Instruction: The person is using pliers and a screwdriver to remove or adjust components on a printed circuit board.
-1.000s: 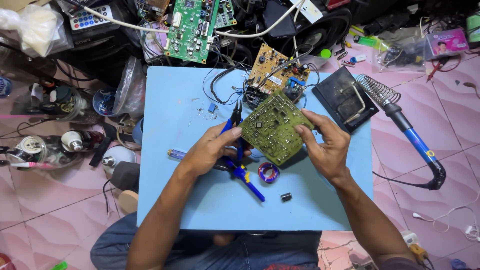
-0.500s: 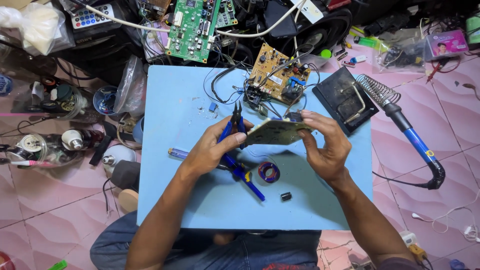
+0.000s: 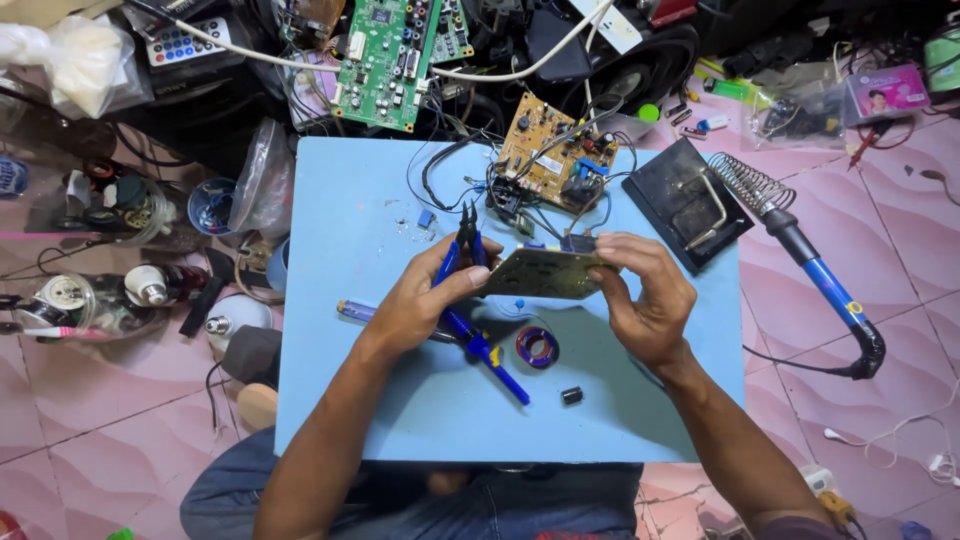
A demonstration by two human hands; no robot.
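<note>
My left hand and my right hand hold a small circuit board between them over a light blue work board. The circuit board is tilted nearly flat, its solder side up. My left hand also grips blue-handled cutters, their black jaws pointing away from me beside the board's left end. A second blue-handled tool lies under my left hand. A small coil of solder wire and a black cylinder part lie just below the hands.
A tan circuit board with wires lies at the far edge. A green circuit board sits behind it. A soldering iron with a blue handle rests in a spring stand at right. Jars and clutter fill the left floor.
The circuit board has been tipped from face-on to nearly edge-on and flat between my hands. Both hands stayed in about the same place.
</note>
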